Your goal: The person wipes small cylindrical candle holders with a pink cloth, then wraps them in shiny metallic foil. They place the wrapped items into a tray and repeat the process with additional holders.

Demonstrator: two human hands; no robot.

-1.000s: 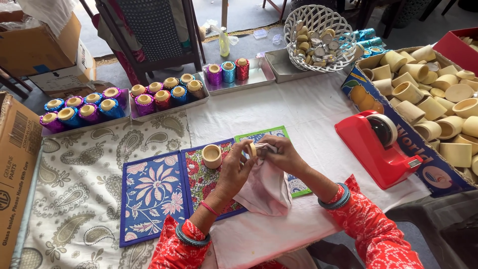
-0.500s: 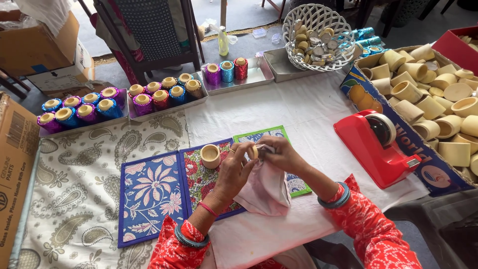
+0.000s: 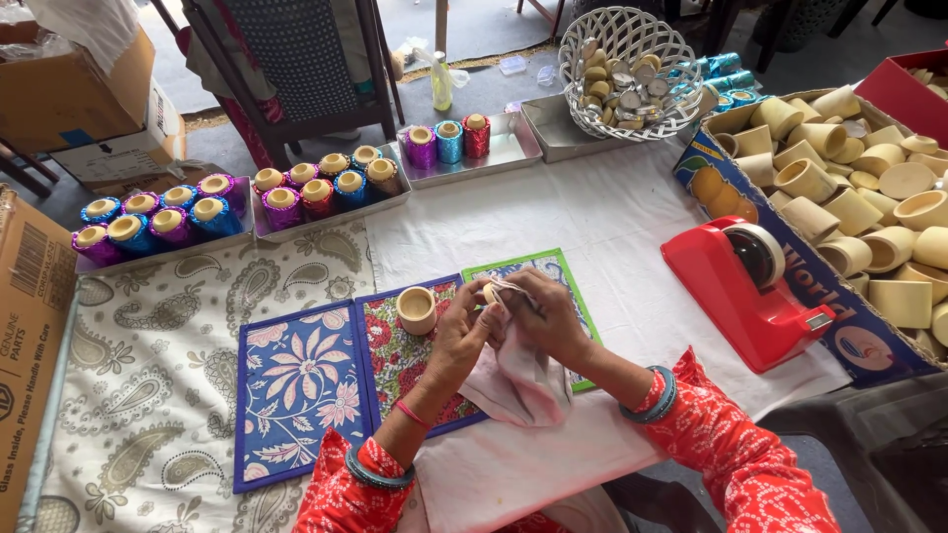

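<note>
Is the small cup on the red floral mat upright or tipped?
Upright: the cup stands on its base, open mouth facing up.

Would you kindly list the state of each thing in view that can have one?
left hand: closed on the small cup, with the pink cloth
right hand: closed on the same small cup and pink cloth
plain cup: upright, open, on a floral mat
tape dispenser: loaded with a roll
white basket: partly filled
cardboard box of cups: open, nearly full
</note>
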